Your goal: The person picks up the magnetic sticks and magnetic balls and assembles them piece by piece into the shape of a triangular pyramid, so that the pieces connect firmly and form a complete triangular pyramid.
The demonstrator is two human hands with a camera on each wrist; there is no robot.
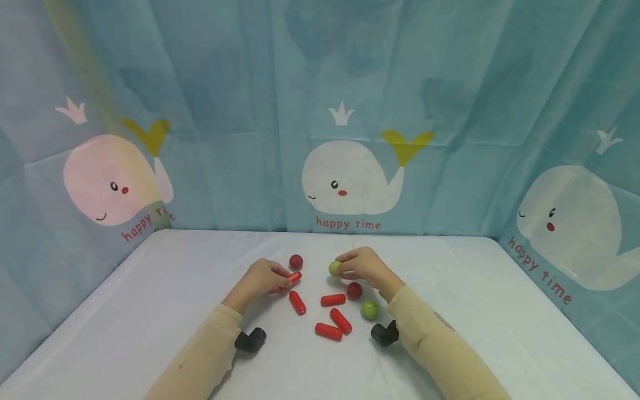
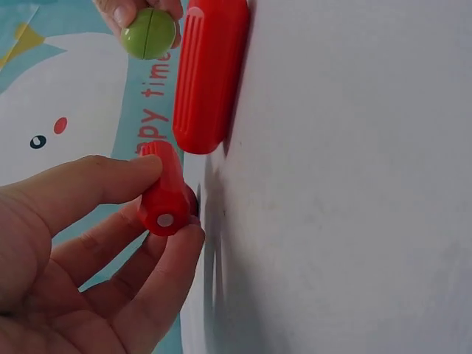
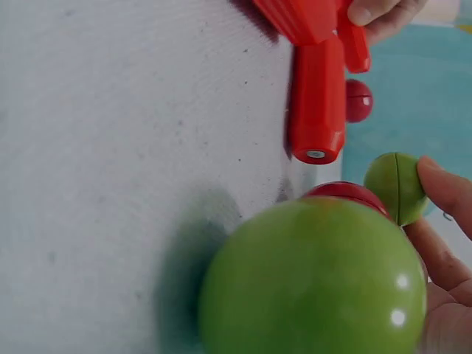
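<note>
My left hand [image 1: 261,279] pinches a ridged red cylinder [image 2: 167,193] between thumb and fingertips; its near end has a small pale dot. With its thumb and fingers, my right hand [image 1: 367,265] holds a small green ball [image 3: 396,188] that has a seam line. Just beyond the left hand lies a red ball [image 1: 296,261]. A second red ball [image 1: 354,290] and another green ball [image 1: 370,309] rest below the right hand. Another red cylinder [image 1: 297,303] lies beside the left hand.
More red cylinders lie between the arms: one crosswise [image 1: 333,300], one slanted [image 1: 340,320] and one nearest me [image 1: 328,331]. All rest on a white-covered table [image 1: 125,322]. A blue whale-print curtain [image 1: 225,183] hangs behind it. Black devices [image 1: 251,340] sit at both wrists.
</note>
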